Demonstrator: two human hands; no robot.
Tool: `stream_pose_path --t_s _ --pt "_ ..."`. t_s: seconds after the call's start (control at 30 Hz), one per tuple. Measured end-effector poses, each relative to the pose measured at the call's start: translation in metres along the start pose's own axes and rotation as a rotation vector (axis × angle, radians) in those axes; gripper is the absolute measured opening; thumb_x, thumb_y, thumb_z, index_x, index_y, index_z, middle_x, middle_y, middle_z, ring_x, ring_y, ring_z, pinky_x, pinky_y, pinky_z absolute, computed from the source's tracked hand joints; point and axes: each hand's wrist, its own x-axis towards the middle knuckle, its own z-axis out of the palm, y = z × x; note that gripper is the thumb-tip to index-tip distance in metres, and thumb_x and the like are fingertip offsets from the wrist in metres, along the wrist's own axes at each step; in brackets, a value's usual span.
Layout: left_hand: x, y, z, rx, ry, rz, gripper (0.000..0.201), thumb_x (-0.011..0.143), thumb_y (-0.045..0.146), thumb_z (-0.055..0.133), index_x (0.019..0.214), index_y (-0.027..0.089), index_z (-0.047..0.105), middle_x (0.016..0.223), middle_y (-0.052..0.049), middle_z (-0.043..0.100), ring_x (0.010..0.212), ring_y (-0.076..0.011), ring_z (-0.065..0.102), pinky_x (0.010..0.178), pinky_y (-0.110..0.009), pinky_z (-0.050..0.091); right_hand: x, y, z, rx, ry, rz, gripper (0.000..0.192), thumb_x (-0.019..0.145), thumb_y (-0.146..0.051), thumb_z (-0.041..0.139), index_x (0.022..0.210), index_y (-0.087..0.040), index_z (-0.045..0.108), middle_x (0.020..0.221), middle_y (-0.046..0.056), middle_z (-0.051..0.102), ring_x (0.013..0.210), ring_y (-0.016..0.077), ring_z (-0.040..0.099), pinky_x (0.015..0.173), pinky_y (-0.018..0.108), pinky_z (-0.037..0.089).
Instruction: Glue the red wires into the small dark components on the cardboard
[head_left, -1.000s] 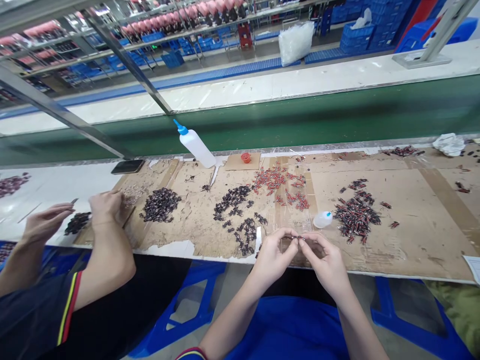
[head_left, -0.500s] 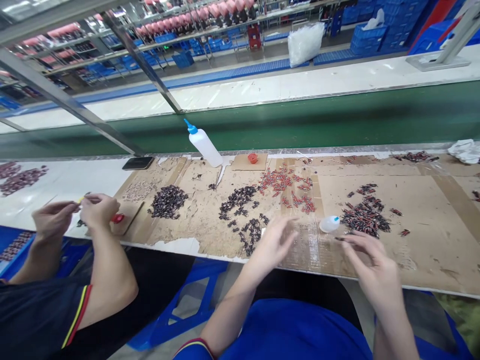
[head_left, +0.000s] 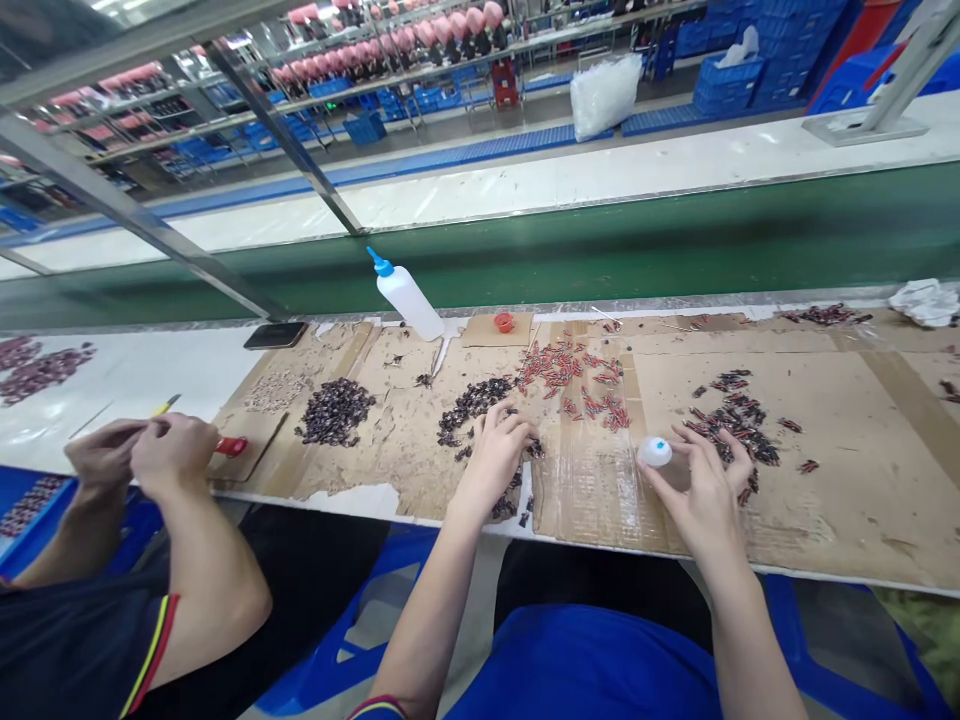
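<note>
My right hand [head_left: 701, 490] has its thumb and index finger around a small white squeeze bottle [head_left: 657, 453] with a light blue tip, which stands on the cardboard. Its other fingers reach over a pile of black-and-red parts [head_left: 739, 415]. My left hand [head_left: 491, 455] is bent down over a pile of small dark parts [head_left: 472, 403]. Its curled fingertips meet at a small dark part there, partly hidden by the fingers. Between my hands, farther back, lie scattered red parts [head_left: 555, 368].
A large white bottle [head_left: 411, 303] with a blue nozzle leans behind, near a red cap [head_left: 503, 322]. Another dark pile [head_left: 335, 411] and a phone [head_left: 275, 335] lie to the left. A co-worker's hands [head_left: 169, 450] work beside a red container [head_left: 232, 446].
My left hand has moved left and down onto the dark parts. My right hand has moved left to the small bottle; the dark piece seen at its fingertips no longer shows there.
</note>
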Motion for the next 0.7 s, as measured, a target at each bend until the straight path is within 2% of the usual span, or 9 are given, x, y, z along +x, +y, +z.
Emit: stream_pose_path --t_s 0.1,0.17,0.23,0.37,0.5,0.6,0.7 --pt "-0.002 0.013 0.005 -0.117 -0.046 0.007 0.019 0.088 0.011 0.057 0.085 0.024 0.07 0.09 -0.003 0.075 0.114 -0.0263 0.055 0.097 -0.047 0.031 -0.003 -0.008 -0.003 0.181 -0.082 0.13 0.034 0.077 -0.051 0.067 0.089 -0.024 0.051 0.112 0.014 0.068 0.124 0.0338 0.05 0.101 0.056 0.038" --pt "-0.004 0.024 0.012 -0.197 -0.094 0.031 0.016 0.086 0.013 0.061 0.082 0.024 0.071 0.088 -0.001 0.076 0.107 -0.0244 0.06 0.097 -0.048 0.03 -0.007 -0.013 -0.005 0.318 -0.125 0.257 0.038 0.074 -0.051 0.07 0.09 -0.024 0.049 0.104 0.012 0.071 0.106 0.0303 0.063 0.091 0.05 0.048" --pt "-0.006 0.036 0.02 -0.26 -0.144 0.055 0.014 0.085 0.014 0.065 0.079 0.024 0.072 0.087 -0.001 0.077 0.105 -0.0245 0.062 0.097 -0.048 0.03 -0.01 -0.017 -0.007 0.436 -0.113 0.352 0.041 0.07 -0.052 0.073 0.091 -0.023 0.052 0.094 0.009 0.072 0.087 0.0268 0.068 0.079 0.043 0.053" --pt "-0.011 0.046 0.028 -0.336 -0.227 0.081 0.011 0.08 0.017 0.072 0.074 0.026 0.074 0.091 -0.002 0.077 0.11 -0.0263 0.059 0.099 -0.049 0.028 -0.011 -0.018 -0.009 0.606 -0.006 0.402 0.037 0.066 -0.048 0.076 0.087 -0.021 0.062 0.08 0.005 0.07 0.069 0.0207 0.065 0.063 0.033 0.052" --pt "-0.014 0.047 0.024 -0.339 -0.278 0.049 0.008 0.079 0.018 0.073 0.078 0.026 0.074 0.096 -0.001 0.077 0.112 -0.0261 0.058 0.1 -0.048 0.028 -0.009 -0.016 -0.006 0.745 0.087 0.456 0.032 0.065 -0.045 0.077 0.082 -0.02 0.067 0.074 0.003 0.069 0.061 0.018 0.062 0.056 0.03 0.049" --pt "-0.015 0.05 0.02 -0.32 -0.266 -0.04 0.008 0.083 0.018 0.069 0.087 0.025 0.071 0.096 -0.001 0.076 0.108 -0.0236 0.061 0.099 -0.045 0.031 -0.009 -0.018 0.0 0.725 0.117 0.427 0.03 0.067 -0.046 0.076 0.076 -0.019 0.068 0.067 0.002 0.068 0.055 0.0166 0.06 0.054 0.029 0.049" --pt "-0.015 0.053 0.02 -0.312 -0.252 -0.09 0.01 0.085 0.018 0.066 0.092 0.024 0.069 0.096 -0.001 0.076 0.102 -0.021 0.064 0.097 -0.042 0.033 -0.013 -0.02 0.004 0.599 0.116 0.333 0.032 0.07 -0.049 0.072 0.067 -0.019 0.065 0.057 0.001 0.065 0.049 0.0155 0.058 0.049 0.027 0.048"
